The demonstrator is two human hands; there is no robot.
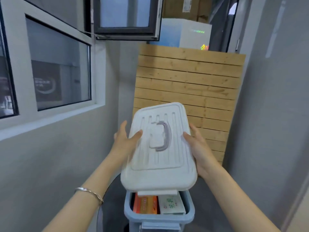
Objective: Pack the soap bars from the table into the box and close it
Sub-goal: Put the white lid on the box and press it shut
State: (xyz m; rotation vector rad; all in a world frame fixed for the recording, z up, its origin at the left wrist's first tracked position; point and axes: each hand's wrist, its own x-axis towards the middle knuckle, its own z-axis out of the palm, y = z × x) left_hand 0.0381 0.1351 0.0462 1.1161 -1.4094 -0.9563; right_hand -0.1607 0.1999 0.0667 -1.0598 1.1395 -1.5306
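Grip: left hand [127,138] and right hand [199,148] clasp lid [158,148] by its long edges | lid tilted over box [158,216], soap bars [145,205] inside | I level it, align all corners, press both sides down evenly until seated.

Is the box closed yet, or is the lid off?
Open. The left hand and right hand hold the lid tilted above the box; soap packs show inside.
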